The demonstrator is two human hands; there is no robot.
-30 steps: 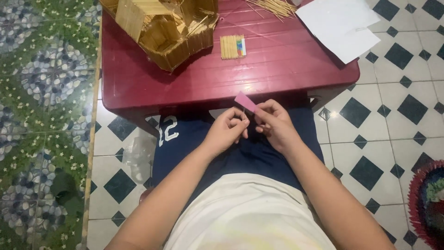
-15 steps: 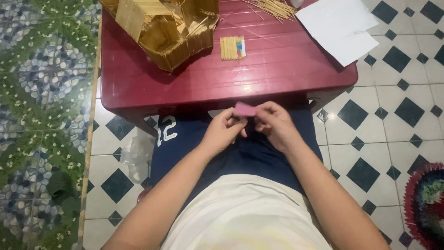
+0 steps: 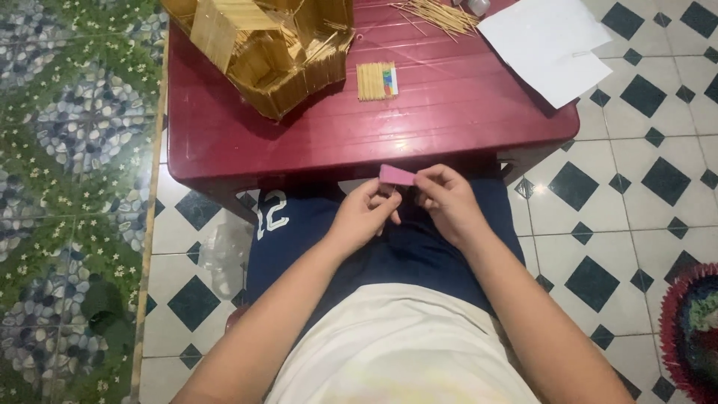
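Fingers (image 3: 389, 196) pinch pink block (image 3: 397, 176) just off table edge (image 3: 336, 161).

Glossy plastic table (image 3: 449, 127), wooden sticks (image 3: 372, 81)

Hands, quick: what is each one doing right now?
Left hand: fingers closed on one end of the small pink block.
Right hand: fingers closed on the block's other end.
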